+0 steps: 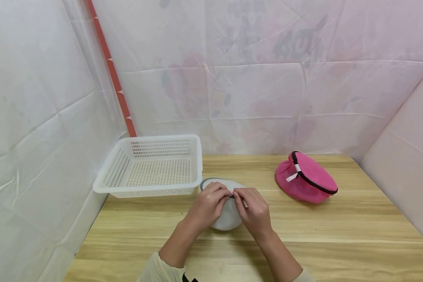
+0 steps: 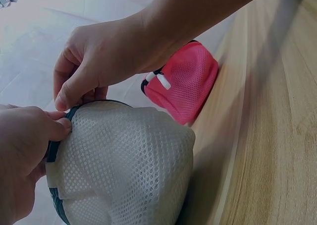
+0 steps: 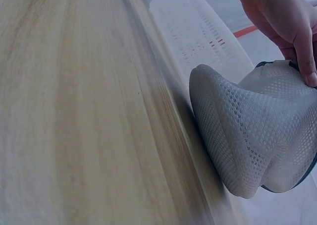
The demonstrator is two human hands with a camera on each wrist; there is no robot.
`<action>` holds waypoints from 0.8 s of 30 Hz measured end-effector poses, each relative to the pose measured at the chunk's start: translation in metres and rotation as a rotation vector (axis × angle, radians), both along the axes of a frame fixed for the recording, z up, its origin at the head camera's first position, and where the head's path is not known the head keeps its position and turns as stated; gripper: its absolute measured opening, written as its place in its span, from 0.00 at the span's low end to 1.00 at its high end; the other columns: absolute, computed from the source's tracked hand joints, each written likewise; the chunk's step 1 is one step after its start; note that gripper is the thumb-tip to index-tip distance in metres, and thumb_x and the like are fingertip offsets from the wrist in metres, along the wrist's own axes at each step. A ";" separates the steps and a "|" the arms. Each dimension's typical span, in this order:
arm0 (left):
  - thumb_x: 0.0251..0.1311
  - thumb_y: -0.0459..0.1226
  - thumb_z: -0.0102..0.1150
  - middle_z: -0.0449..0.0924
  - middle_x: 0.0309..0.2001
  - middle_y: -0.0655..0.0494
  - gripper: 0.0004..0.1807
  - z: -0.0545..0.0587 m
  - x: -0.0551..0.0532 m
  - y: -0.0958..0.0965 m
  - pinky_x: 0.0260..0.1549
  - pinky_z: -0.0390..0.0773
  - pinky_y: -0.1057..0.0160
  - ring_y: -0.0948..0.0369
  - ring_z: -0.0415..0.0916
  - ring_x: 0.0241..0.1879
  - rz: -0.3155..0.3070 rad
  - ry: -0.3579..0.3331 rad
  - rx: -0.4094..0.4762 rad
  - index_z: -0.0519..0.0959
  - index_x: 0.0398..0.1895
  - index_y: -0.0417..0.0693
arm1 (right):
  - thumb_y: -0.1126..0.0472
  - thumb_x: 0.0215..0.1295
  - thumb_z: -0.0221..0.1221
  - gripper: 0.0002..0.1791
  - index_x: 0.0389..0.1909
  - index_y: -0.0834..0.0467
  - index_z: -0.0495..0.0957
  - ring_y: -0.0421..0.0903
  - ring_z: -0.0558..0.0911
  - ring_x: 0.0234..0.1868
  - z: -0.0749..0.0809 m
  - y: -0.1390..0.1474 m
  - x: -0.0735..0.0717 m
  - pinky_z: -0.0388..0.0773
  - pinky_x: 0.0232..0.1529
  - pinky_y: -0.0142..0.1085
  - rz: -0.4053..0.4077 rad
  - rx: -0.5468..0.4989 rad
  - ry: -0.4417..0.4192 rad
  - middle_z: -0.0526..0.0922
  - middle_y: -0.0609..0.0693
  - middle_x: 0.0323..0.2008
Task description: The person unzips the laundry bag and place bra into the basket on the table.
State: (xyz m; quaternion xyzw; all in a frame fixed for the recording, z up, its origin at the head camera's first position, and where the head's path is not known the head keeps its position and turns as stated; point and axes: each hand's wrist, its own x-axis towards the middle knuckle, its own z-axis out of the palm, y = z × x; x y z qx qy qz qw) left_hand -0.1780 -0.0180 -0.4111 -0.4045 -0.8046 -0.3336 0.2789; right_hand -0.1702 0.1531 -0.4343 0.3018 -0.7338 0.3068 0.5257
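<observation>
Both hands cover much of the white mesh bag (image 1: 228, 220) in the head view, and what lies between the meeting fingertips is too small to make out. The left wrist view cuts off the bag's lower edge and part of the left hand (image 1: 207, 204); the right wrist view cuts the bag off at its right side. The bag's inside is out of sight.

The bag sits directly under and between the two hands, its rounded body bulging toward the person and its dark-edged rim at the fingertips. The left hand is nearly closed, thumb and fingers pinching that rim. Just beside it, the right hand (image 1: 254, 210) is likewise drawn in, thumb against fingers at the same edging; exactly what it pinches there is hard to tell.

There are two mesh bags in all: the white one, and one pink bag (image 1: 311, 176) with black edging and a white tab (image 1: 291, 177), apart from the right hand, to its right and farther off. One white perforated basket (image 1: 199, 166) stands beyond the left hand and to its left. One wood-grained tabletop (image 1: 342, 244) spreads beneath both hands.
</observation>
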 end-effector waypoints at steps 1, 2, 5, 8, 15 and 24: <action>0.60 0.28 0.64 0.81 0.38 0.57 0.04 0.000 0.000 0.000 0.44 0.78 0.72 0.62 0.78 0.42 -0.001 -0.001 0.002 0.85 0.35 0.43 | 0.61 0.71 0.57 0.11 0.34 0.65 0.83 0.47 0.81 0.28 0.000 0.000 0.000 0.80 0.30 0.35 -0.001 -0.002 0.003 0.85 0.53 0.29; 0.59 0.28 0.64 0.81 0.38 0.57 0.04 0.000 0.000 0.000 0.44 0.78 0.72 0.62 0.78 0.42 0.001 0.001 0.003 0.85 0.35 0.43 | 0.61 0.71 0.57 0.11 0.34 0.65 0.83 0.47 0.80 0.28 0.000 0.000 0.000 0.79 0.30 0.35 -0.002 -0.003 0.006 0.84 0.53 0.29; 0.59 0.28 0.65 0.81 0.38 0.56 0.04 0.000 0.000 -0.001 0.44 0.79 0.71 0.62 0.78 0.42 0.001 0.000 0.008 0.85 0.35 0.43 | 0.62 0.70 0.57 0.11 0.34 0.66 0.83 0.47 0.80 0.28 0.000 0.001 -0.001 0.79 0.29 0.34 -0.006 -0.007 0.008 0.84 0.53 0.28; 0.59 0.28 0.65 0.81 0.38 0.56 0.04 0.000 -0.001 -0.001 0.44 0.79 0.71 0.61 0.78 0.42 0.007 -0.002 0.011 0.85 0.35 0.43 | 0.62 0.70 0.57 0.12 0.34 0.66 0.83 0.47 0.80 0.27 0.000 0.002 -0.001 0.79 0.29 0.35 -0.015 -0.010 0.007 0.84 0.53 0.28; 0.58 0.28 0.65 0.81 0.37 0.55 0.04 0.000 -0.002 -0.002 0.43 0.79 0.72 0.61 0.79 0.40 0.006 0.001 0.029 0.85 0.35 0.43 | 0.62 0.70 0.58 0.11 0.34 0.66 0.84 0.47 0.81 0.28 0.001 0.005 -0.001 0.79 0.29 0.36 -0.037 -0.014 0.000 0.85 0.53 0.28; 0.57 0.29 0.67 0.82 0.37 0.56 0.03 0.002 -0.003 -0.004 0.42 0.80 0.71 0.61 0.79 0.40 0.040 0.003 0.038 0.86 0.33 0.44 | 0.60 0.70 0.58 0.13 0.34 0.66 0.85 0.49 0.82 0.28 0.004 0.011 -0.002 0.79 0.31 0.39 -0.081 -0.033 0.006 0.85 0.54 0.28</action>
